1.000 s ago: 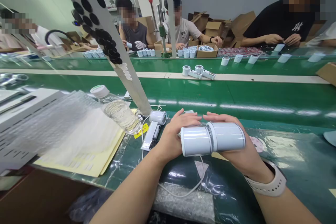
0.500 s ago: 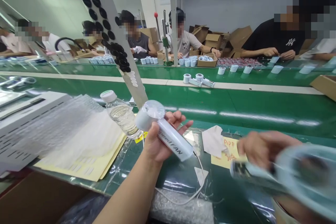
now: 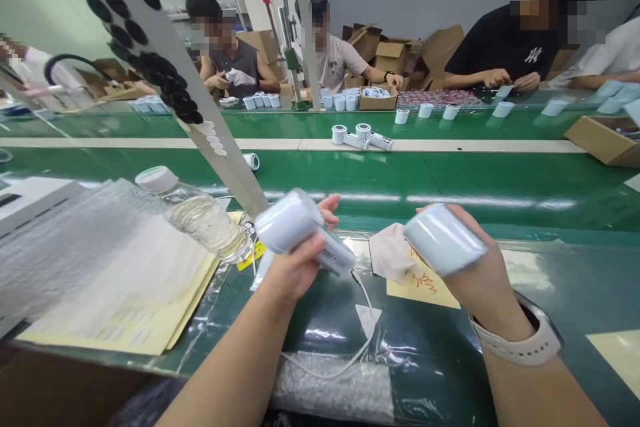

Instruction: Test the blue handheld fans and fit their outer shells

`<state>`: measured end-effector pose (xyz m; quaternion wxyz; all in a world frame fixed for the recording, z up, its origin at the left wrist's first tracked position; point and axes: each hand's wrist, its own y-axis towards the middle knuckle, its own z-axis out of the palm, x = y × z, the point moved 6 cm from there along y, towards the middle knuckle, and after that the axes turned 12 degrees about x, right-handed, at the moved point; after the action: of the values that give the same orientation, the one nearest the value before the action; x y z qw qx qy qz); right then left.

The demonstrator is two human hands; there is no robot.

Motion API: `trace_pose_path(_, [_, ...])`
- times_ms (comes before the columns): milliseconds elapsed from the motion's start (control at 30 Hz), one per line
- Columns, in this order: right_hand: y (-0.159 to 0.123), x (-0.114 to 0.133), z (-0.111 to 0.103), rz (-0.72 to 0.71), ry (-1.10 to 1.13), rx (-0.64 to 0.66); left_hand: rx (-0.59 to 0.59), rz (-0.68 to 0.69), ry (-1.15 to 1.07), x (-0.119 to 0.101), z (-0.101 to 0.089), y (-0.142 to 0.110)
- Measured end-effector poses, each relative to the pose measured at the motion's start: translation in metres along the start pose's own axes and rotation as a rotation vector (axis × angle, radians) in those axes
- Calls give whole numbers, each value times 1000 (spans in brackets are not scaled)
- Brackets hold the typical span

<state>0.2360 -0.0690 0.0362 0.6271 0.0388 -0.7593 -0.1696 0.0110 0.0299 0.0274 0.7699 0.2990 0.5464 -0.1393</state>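
In my left hand (image 3: 299, 265) is a pale blue handheld fan (image 3: 290, 221), its round head toward the left and its handle slanting down to the right. A white cable (image 3: 367, 295) runs from the handle's end and loops over the bench. My right hand (image 3: 480, 267), with a watch on the wrist, is closed around a second pale blue fan (image 3: 444, 239); only its rounded head shows, the handle being hidden. Beneath and left of that fan lie a crumpled white cloth (image 3: 393, 255) and a yellow note (image 3: 425, 287) with red writing.
A water bottle (image 3: 200, 213) leans beside a slanted post (image 3: 200, 100) left of my hands. Bubble wrap over yellow sheets (image 3: 165, 333) covers the left bench. Across the green belt (image 3: 450, 180), several people work; two fans (image 3: 357, 139) lie on its strip. An open carton (image 3: 605, 140) stands right.
The right-hand fan has moved from the lower right edge in toward the middle, its head now turned up. My left hand has rotated its fan, hiding the lettering. The view has shifted right.
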Motion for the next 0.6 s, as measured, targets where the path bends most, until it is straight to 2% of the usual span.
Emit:
trace_pose_path(33, [-2,-1,-4,12,5,6,39,24,-29,-4,0,0])
trace_pose_path(100, [-3,6,-8,-81,140,79,103,73,-78,-14,0,0])
trace_pose_path(167, [-3,15,-11,-174,291,126,92,90,-62,-19,-3,0])
trace_pose_path(200, [-2,17,-13,-176,320,101,69,83,-50,-20,-4,0])
trace_pose_path(267, [1,16,-10,-89,334,57,65,48,-46,-18,-1,0])
trace_pose_path(367, [4,17,4,-36,382,103,162,8,-125,-9,12,1])
trace_pose_path(400, [4,18,9,-38,393,144,149,-6,-141,-6,14,1])
trace_pose_path(500, [3,17,17,-49,347,220,13,-5,-112,3,11,1])
trace_pose_path(600, [4,7,25,-5,237,338,23,27,-101,4,10,1])
